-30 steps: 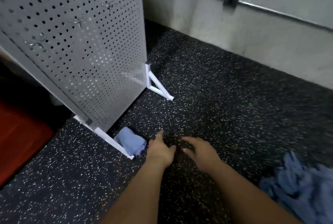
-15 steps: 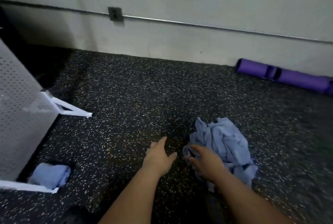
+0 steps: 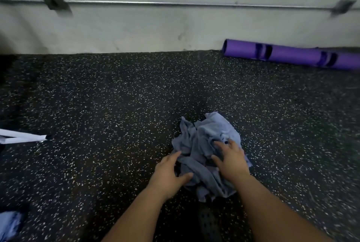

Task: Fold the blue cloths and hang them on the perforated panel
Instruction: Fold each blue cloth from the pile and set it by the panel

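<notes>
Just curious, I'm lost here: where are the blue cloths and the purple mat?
blue cloths [image 3: 200, 144]: head view, centre of the crumpled pile.
purple mat [image 3: 292, 54]: head view, middle of the roll, between its dark bands.

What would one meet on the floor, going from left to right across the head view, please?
White panel foot → left hand → pile of blue cloths → purple rolled mat. The right hand lies on the pile, so I leave it out.
</notes>
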{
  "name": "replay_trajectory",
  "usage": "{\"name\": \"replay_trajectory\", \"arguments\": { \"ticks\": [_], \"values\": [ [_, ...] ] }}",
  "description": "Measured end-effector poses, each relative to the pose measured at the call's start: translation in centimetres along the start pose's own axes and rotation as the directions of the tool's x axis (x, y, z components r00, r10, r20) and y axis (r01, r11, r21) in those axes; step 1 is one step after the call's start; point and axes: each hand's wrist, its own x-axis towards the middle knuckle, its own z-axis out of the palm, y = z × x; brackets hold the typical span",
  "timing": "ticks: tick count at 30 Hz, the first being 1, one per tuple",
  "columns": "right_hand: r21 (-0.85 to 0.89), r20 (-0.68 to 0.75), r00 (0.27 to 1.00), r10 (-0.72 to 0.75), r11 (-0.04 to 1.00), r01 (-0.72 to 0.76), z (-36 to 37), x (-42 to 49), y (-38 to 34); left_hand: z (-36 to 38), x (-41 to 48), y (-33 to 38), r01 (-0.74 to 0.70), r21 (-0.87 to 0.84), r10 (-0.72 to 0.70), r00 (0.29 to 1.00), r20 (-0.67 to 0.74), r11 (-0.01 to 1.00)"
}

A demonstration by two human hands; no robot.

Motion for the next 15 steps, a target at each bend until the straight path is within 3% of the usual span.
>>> {"name": "replay_trajectory", "arguments": {
  "ticks": [9, 12, 15],
  "values": [
    [-0.049, 0.039, 0.997, -0.061, 0.997, 0.063, 0.6, 3.6, -2.1, 0.7, 3.1, 0.3, -0.004, 0.000, 0.004, 1.000, -0.014, 1.000],
    [-0.055, 0.064, 0.998, 0.019, 0.998, -0.015, 0.2, 4.0, -2.5, 0.4, 3.3, 0.6, 0.000, -0.003, 0.000, 1.000, -0.020, 1.000],
    [0.007, -0.021, 1.000, 0.022, 1.000, -0.022, -0.1, 4.0, -2.3, 0.0, 3.1, 0.9, -0.012, 0.009, 0.012, 1.000, -0.021, 1.000]
  ]
}}
